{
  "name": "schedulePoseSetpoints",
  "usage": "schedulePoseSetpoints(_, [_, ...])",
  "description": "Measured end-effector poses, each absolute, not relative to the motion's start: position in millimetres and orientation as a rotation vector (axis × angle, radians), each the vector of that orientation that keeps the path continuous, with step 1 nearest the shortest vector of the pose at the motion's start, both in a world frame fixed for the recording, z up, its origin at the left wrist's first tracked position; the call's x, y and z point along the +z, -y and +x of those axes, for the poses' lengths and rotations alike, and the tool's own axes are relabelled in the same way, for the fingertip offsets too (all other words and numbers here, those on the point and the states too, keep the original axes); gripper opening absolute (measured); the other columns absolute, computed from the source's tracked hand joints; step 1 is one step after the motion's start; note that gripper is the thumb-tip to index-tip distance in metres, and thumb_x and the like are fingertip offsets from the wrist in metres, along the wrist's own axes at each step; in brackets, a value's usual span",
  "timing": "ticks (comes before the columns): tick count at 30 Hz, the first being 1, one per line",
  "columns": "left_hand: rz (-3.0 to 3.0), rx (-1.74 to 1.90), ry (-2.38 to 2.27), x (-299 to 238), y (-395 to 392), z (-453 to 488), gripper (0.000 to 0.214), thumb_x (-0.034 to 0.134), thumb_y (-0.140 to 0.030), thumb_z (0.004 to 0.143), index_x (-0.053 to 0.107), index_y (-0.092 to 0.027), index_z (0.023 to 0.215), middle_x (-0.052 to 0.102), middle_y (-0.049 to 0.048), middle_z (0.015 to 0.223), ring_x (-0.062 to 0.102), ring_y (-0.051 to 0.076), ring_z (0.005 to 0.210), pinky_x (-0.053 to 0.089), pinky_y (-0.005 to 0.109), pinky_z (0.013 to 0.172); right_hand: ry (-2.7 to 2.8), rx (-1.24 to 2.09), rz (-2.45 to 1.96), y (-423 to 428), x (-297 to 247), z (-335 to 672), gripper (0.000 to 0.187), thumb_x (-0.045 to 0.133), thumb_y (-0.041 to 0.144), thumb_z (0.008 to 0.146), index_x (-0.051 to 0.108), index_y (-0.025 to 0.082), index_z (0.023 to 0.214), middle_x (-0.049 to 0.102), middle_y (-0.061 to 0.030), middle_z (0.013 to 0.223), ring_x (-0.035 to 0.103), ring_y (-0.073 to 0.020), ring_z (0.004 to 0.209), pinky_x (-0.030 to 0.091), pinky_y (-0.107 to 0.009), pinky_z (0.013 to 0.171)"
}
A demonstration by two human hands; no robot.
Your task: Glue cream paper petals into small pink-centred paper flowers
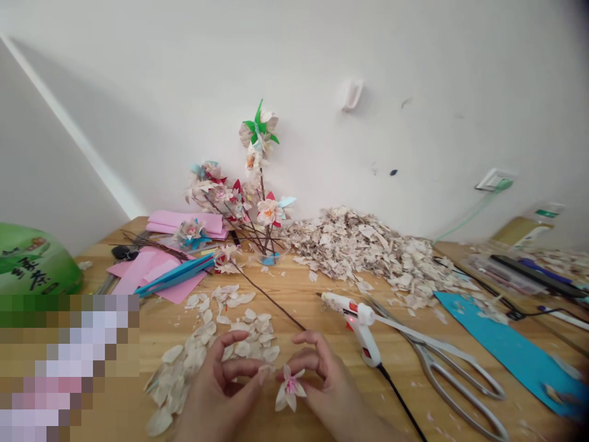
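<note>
My left hand and my right hand meet low in the middle of the wooden table. Between their fingertips is a small paper flower with pale petals and a pink centre. My right hand pinches the flower. My left hand's thumb and forefinger are closed on a single pale petal right beside the flower. A thin brown stem runs from near my right fingers up toward the back left. Loose cut petals lie just beyond and left of my left hand.
A white glue gun with a black cord lies right of my hands, large metal scissors beyond it. A heap of paper scraps, a bunch of paper flowers, pink sheets and a blue sheet lie around.
</note>
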State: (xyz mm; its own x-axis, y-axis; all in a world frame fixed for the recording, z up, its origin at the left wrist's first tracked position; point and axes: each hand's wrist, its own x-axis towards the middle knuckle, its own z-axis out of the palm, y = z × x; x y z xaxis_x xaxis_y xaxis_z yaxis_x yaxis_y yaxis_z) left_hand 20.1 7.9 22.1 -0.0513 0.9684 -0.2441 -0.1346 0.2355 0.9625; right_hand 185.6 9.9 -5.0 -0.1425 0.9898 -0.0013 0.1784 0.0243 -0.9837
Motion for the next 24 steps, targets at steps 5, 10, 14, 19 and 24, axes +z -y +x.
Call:
schedulePoseSetpoints(5, [1.082,1.168,-1.325,24,1,30,0.05,0.075,-0.028,0.057,0.046,-0.022,0.097,0.073,0.0046,0.059,0.066,0.022,0.058,0.047,0.027,0.052,1.603,1.086,-1.211,-6,-7,189,0.034,0.055,0.012,0.073,0.043,0.023,0.103,0.071,-0.002,0.079,0.066,-0.0185,0.077,0.049,-0.033,0.074])
schedulePoseSetpoints(10, [1.157,1.258,-1.313,23,4,31,0.044,0.072,-0.027,0.057,0.048,-0.024,0.094,0.073,0.0011,0.06,0.066,0.02,0.058,0.049,0.026,0.052,1.665,1.063,-1.184,-5,-10,192,0.03,0.052,0.015,0.076,0.042,0.023,0.102,0.071,-0.0035,0.082,0.067,-0.0193,0.08,0.049,-0.034,0.074])
schedulePoseSetpoints(14, [1.268,1.233,-1.271,18,5,28,0.04,0.064,-0.03,0.064,0.045,-0.025,0.099,0.074,-0.0008,0.062,0.065,0.018,0.062,0.049,0.027,0.056,1.682,1.078,-1.189,-5,-11,193,0.028,0.05,0.016,0.077,0.041,0.023,0.102,0.07,-0.0046,0.085,0.066,-0.0195,0.085,0.049,-0.035,0.077])
schedulePoseSetpoints(19, [1.363,1.211,-1.288,15,7,26,0.041,0.064,-0.027,0.065,0.044,-0.026,0.101,0.074,-0.0011,0.064,0.066,0.018,0.064,0.051,0.027,0.061,1.695,1.09,-1.18,-5,-11,192,0.029,0.048,0.013,0.076,0.039,0.024,0.101,0.07,-0.0044,0.086,0.066,-0.0193,0.085,0.049,-0.035,0.077])
schedulePoseSetpoints(24, [1.385,1.113,-1.283,16,5,22,0.044,0.065,-0.025,0.066,0.04,-0.026,0.103,0.075,0.0007,0.067,0.066,0.018,0.066,0.051,0.027,0.062,1.67,1.122,-1.213,-4,-11,192,0.028,0.049,0.013,0.076,0.039,0.024,0.099,0.069,-0.0044,0.087,0.066,-0.0189,0.085,0.049,-0.035,0.078])
